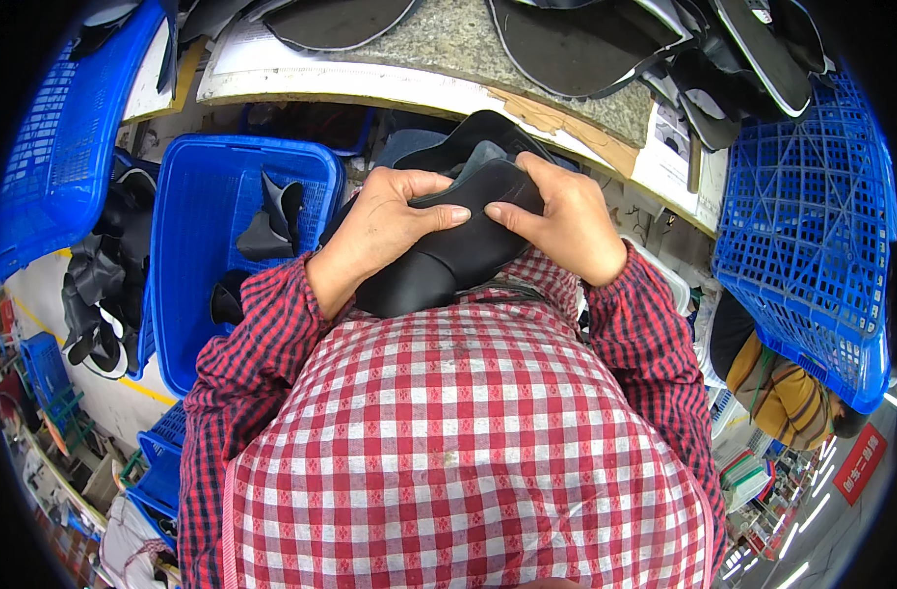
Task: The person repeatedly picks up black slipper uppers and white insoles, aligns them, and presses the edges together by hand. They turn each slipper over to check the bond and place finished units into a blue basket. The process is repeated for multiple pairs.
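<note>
A black leather shoe upper [424, 270] is held in front of my apron, its rounded toe pointing down and to the left. My left hand [390, 216] pinches its opening edge between thumb and fingers. On the other side of that edge, my right hand [566, 211] grips the upper, with its thumb lying on the outside. Both thumbs are close together on the dark leather, and the fingers behind it are partly hidden. A greyish lining [480, 157] shows inside the opening.
Black leather pieces [586, 44] lie on the worktable [448, 83] ahead. A blue basket [164, 294] at left holds a few black pieces [272, 221]. Blue crates [807, 211] stand at right. More black uppers [100, 275] are piled far left. Another person [787, 398] is at lower right.
</note>
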`<state>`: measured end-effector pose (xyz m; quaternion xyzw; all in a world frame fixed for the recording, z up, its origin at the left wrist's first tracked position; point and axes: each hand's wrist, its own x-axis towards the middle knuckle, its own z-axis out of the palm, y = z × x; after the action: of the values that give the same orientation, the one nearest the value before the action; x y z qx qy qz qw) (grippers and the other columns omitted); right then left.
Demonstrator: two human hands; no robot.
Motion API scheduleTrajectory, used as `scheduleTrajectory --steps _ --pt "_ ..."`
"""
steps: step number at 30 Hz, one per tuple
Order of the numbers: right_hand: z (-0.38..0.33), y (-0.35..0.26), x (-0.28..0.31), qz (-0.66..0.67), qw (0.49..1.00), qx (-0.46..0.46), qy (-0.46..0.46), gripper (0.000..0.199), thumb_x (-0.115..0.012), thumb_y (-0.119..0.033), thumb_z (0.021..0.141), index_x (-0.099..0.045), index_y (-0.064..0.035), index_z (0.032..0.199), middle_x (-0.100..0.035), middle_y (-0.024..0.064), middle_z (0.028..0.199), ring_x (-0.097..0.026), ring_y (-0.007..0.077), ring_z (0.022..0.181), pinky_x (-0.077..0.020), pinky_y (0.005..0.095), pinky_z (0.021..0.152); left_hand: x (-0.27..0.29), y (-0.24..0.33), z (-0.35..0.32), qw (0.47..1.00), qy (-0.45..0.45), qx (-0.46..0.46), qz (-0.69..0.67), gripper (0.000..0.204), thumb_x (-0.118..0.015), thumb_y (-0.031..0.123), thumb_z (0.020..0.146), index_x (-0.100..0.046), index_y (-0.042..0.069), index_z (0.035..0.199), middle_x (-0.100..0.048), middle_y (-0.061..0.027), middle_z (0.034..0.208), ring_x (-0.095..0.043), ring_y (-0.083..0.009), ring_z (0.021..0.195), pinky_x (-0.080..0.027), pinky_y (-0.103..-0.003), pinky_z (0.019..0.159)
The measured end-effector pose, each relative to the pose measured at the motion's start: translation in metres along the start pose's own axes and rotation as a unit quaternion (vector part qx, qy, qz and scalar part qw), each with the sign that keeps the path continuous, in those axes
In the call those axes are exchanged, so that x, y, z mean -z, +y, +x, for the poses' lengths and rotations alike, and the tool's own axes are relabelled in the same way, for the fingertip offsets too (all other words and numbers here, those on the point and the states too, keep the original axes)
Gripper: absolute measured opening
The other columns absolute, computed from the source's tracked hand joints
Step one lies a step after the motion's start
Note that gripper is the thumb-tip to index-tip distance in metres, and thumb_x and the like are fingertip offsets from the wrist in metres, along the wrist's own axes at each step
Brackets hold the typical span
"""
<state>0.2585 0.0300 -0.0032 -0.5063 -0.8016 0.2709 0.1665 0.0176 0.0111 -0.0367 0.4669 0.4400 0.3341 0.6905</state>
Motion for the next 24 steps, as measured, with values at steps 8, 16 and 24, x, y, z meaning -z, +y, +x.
scheduleTrajectory --steps 8,16,24 --pt "-0.001 0.017 0.0 0.299 0.951 -0.082 0.002 0.027 -0.08 -0.016 0.093 -0.059 -0.0047 0.105 -0.063 0.0001 0.092 -0.058 0.0092 0.089 -0.0496 0.0265 0.083 0.009 0.004 0.007 0.999 -0.04 -0.011 0.004 0.024 -0.076 0.01 0.095 -0.076 -0.003 0.115 -0.077 -0.0044 0.1 -0.069 -0.0085 0.089 -0.056 -0.025 0.083" --pt "-0.002 0.019 0.003 0.284 0.957 -0.053 0.022 0.026 -0.082 -0.014 0.09 -0.059 -0.0046 0.1 -0.062 0.0014 0.086 -0.058 0.0104 0.082 -0.05 0.0283 0.077 0.014 0.027 0.032 0.997 -0.041 -0.022 0.055 0.023 -0.071 0.015 0.1 -0.077 -0.002 0.114 -0.075 -0.0017 0.093 -0.066 -0.0058 0.084 -0.055 -0.023 0.078" --pt "-0.001 0.02 0.012 0.275 0.958 -0.074 0.04 0.037 -0.084 -0.015 0.088 -0.058 -0.0047 0.112 -0.063 0.0032 0.084 -0.061 0.0121 0.079 -0.0512 0.0292 0.075 0.0 0.037 0.037 0.986 -0.027 -0.08 0.143 0.02 -0.069 0.005 0.099 -0.076 -0.004 0.115 -0.075 -0.0023 0.093 -0.065 -0.0051 0.083 -0.054 -0.022 0.076"
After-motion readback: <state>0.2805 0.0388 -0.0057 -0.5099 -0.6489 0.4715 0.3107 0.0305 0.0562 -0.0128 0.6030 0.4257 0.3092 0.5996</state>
